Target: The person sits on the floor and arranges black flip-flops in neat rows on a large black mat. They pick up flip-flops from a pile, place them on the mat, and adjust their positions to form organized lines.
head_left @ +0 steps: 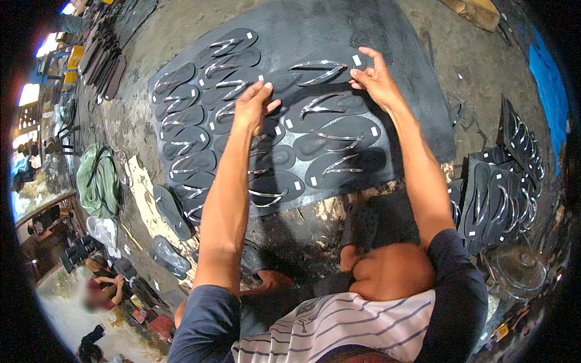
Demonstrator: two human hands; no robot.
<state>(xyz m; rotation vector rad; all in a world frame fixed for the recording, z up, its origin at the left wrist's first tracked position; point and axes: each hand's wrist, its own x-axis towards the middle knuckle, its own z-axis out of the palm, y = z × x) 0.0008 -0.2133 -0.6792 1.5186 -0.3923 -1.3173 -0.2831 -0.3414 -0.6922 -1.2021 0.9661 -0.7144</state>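
Many black flip-flops with silver straps lie in rows on a dark mat (417,115) on the ground. My left hand (253,104) and my right hand (374,77) both reach far forward and hold the two ends of one black flip-flop (315,72) at the top of the right-hand column. The left fingers pinch its heel end. At the toe end, the right fingers rest by a small white tag. Below it lie more flip-flops (339,136) of the same kind, each with a white tag.
A stack of flip-flops (496,199) stands upright at the right. Loose soles (169,212) lie on cardboard at the left beside a green bag (97,181). More soles are piled at the far left (103,60). A person sits low at the left (100,290).
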